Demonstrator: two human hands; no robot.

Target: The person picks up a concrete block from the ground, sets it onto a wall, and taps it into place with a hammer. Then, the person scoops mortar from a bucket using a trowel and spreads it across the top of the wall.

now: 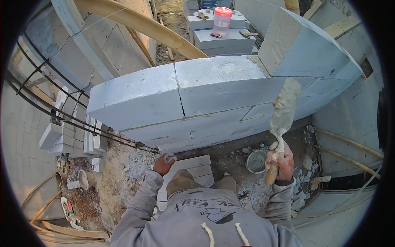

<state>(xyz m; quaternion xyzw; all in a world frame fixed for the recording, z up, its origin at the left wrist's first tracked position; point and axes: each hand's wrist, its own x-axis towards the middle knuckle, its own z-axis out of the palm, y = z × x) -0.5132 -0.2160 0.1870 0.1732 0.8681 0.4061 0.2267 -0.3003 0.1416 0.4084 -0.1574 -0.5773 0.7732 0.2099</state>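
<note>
My right hand [282,161] grips a trowel [285,108] by its wooden handle. The blade points up and away, coated in grey mortar, in front of the wall of pale blocks [222,90]. My left hand [164,164] hangs low on the near side of that wall, close to the lower end of a rebar frame [96,131]. Its fingers are curled in, with nothing visible in them. On top of the wall's right end stands another large block [306,47], a smear of mortar along its left foot. An open vertical joint separates the two top blocks at the left.
A round mortar bucket [256,161] stands on the ground by my right hand. Beyond the wall, a clear container with a red lid [222,20] and hand tools rest on stacked blocks [224,41]. Bamboo poles [349,142] lean at right; small blocks [68,138] are piled left.
</note>
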